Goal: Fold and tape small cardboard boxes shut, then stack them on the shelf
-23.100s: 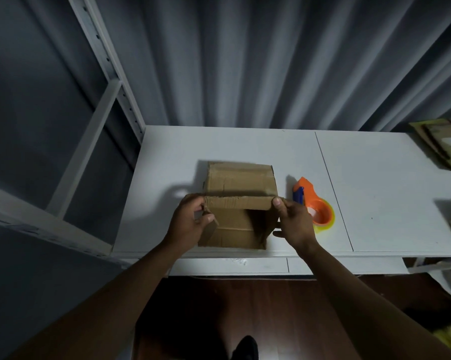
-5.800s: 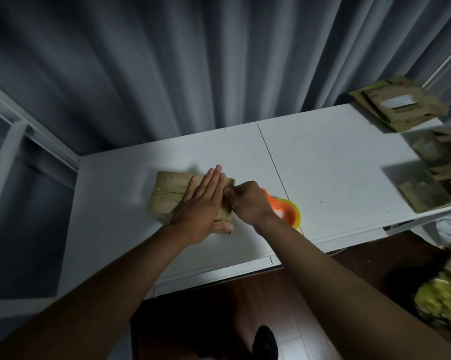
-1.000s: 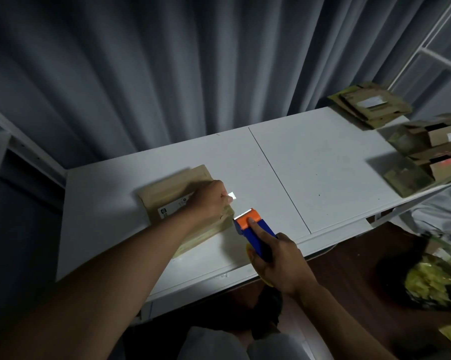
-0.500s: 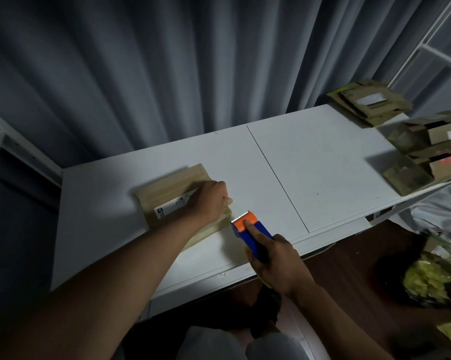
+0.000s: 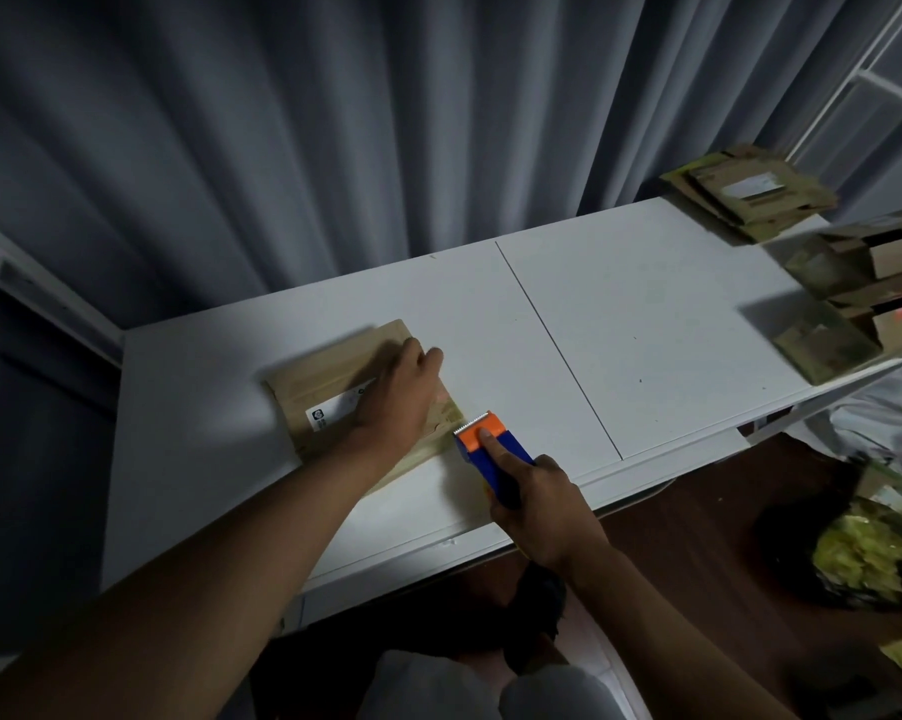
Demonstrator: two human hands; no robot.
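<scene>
Left hand (image 5: pixel 398 394) presses box (image 5: pixel 329 392); right hand (image 5: pixel 542 504) grips tape dispenser (image 5: pixel 493 452).

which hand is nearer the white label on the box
Left. The left hand rests on the box right beside the white label; the right hand grips the tape dispenser off the box's corner.

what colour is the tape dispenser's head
Orange, on the blue-handled tape dispenser; head view.
</scene>
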